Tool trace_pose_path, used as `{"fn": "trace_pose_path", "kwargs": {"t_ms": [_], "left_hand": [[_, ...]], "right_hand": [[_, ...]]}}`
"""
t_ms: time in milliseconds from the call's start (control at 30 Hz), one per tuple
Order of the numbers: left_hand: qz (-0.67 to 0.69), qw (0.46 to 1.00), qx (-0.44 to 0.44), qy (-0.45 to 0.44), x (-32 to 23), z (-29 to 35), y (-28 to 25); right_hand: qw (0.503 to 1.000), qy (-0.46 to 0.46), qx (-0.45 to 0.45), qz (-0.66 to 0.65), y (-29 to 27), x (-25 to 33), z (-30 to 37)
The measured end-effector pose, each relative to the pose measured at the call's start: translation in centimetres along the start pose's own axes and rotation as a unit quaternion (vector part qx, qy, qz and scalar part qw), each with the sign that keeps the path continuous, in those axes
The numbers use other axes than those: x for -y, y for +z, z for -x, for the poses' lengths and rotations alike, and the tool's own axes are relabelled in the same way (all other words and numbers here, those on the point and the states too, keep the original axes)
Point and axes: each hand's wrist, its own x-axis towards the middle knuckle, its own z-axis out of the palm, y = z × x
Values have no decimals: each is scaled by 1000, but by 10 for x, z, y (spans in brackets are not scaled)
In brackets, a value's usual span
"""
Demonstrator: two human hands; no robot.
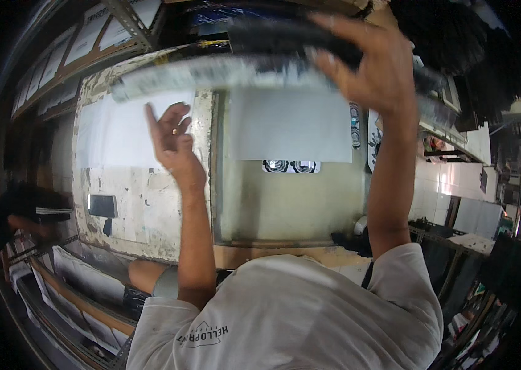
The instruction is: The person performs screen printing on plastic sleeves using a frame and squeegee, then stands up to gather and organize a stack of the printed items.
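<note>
My left hand [173,139] is raised over the left side of the worktable, its fingers apart and nothing in them. A white sheet [112,132] lies flat below it. Just beyond the hand, a long pale bar [192,75], smeared by motion, stretches across the table. My right hand [371,68] is up at the far right, thumb and fingers spread around a blurred dark shape [285,37]; whether it grips that is unclear. Under the bar, another white sheet [291,123] covers part of the right-hand board [291,209]. Black round printed designs [290,166] show at its near edge.
A dark phone [101,205] lies on the paint-worn left board [143,222]. Metal racks with panels [97,37] stand at the far left, and more racking [82,296] at the near left. Another person [23,219] bends at the left edge. Dark cloth [451,37] hangs at the far right.
</note>
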Motion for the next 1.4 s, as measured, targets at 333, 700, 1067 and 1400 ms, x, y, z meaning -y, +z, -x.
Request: {"fn": "trace_pose_path", "kwargs": {"t_ms": [333, 700, 1067, 1400], "left_hand": [[-123, 975, 8, -184, 41, 86, -119], [-426, 902, 66, 14, 85, 115, -149], [-407, 911, 61, 2, 84, 118, -152], [-338, 939, 52, -33, 87, 122, -152]], "right_hand": [[990, 57, 63, -116, 104, 26, 144], [974, 107, 194, -46, 196, -3, 165], [997, 41, 62, 28, 273, -129, 8], [999, 7, 33, 1, 264, -133, -6]]}}
